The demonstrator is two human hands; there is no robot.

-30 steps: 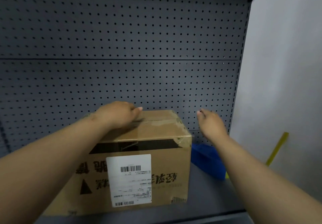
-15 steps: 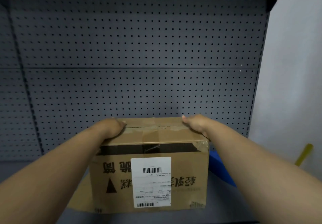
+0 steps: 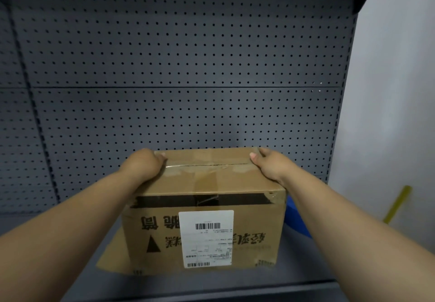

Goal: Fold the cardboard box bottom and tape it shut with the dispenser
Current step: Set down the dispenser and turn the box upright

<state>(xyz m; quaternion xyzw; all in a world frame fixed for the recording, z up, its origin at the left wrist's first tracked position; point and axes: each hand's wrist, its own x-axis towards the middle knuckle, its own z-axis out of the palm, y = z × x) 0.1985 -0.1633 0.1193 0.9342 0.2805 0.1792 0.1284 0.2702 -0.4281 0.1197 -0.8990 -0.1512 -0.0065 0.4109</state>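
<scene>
- From the head view we see the box (image 3: 204, 210) on a dark shelf (image 3: 294, 276), upside down going by its print, before a pegboard (image 3: 179, 66).
- Our left hand (image 3: 143, 166) curls over the top's left end; its fingers are hidden behind the knuckles, clenched on the box.
- Our right hand (image 3: 270, 166) clasps the right end, thumb on top, the other fingers out of sight over the edge.
- The top flaps meet at a seam (image 3: 207, 165) under glossy tape (image 3: 204, 179).
- A flap (image 3: 113, 254) sticks out lower left.
- Something blue (image 3: 296, 217) behind our right arm is mostly hidden; a yellow stick (image 3: 397, 204) is blurred.
- The dispenser is not visible to us.
</scene>
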